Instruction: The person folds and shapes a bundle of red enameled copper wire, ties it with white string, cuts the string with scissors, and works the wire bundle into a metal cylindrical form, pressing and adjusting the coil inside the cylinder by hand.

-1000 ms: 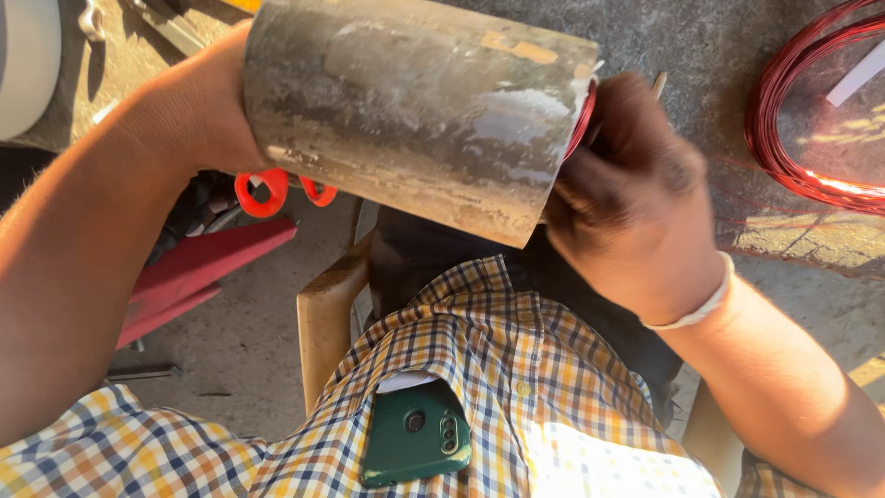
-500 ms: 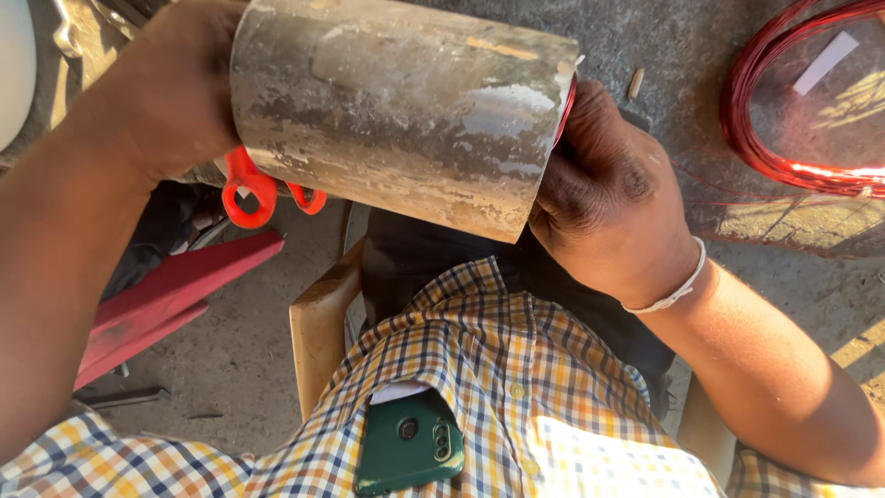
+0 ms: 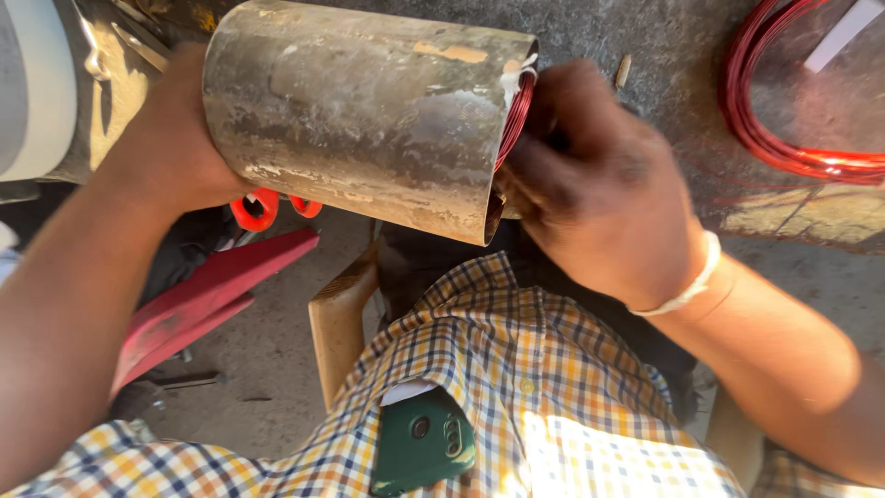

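A worn grey metal cylinder lies sideways in front of my chest. My left hand grips its left end. At its right open end, red copper wire windings show inside the rim. My right hand presses against that end, its fingers curled on the windings and the rim. A white band sits on my right wrist. The cylinder's inside is hidden from view.
A coil of red wire lies on the grey floor at upper right. Red-handled scissors and a red metal piece sit at left. A wooden stool is under me. A green phone sits in my shirt pocket.
The cylinder has shifted slightly left and up in view. My right hand has moved closer over the cylinder's right end, fingers working at the windings.
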